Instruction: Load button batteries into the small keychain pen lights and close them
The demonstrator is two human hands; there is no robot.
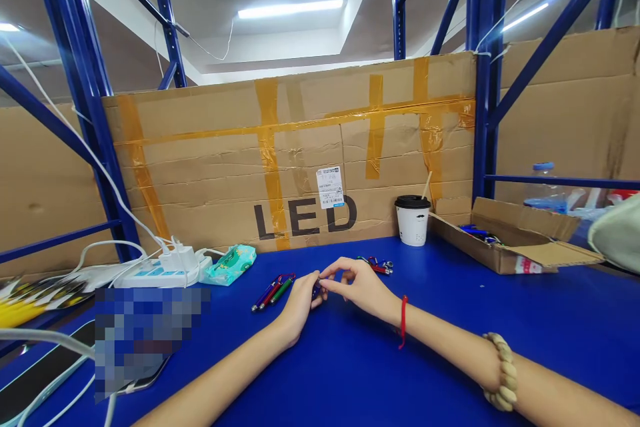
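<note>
My left hand [300, 307] is closed around a small dark-blue piece [315, 291], mostly hidden by the fingers. My right hand [355, 283] meets it, thumb and forefinger pinched together at the top of that piece; whatever the pinch holds is too small to tell. Just left of my left hand lie several slim metal pen-like tubes [273, 291] in blue, red and green, side by side on the blue tabletop [360, 373]. Behind my right hand is another small group of red and dark tubes [381, 267] with metal rings or clips, partly covered by the hand.
A lidded paper cup [413, 230] stands at the back, beside an open cardboard box [493, 250] containing blue pieces. On the left are a power strip [170, 270] with cables, a turquoise packet [231, 265] and a phone [47, 363]. A cardboard wall [210, 173] closes the back.
</note>
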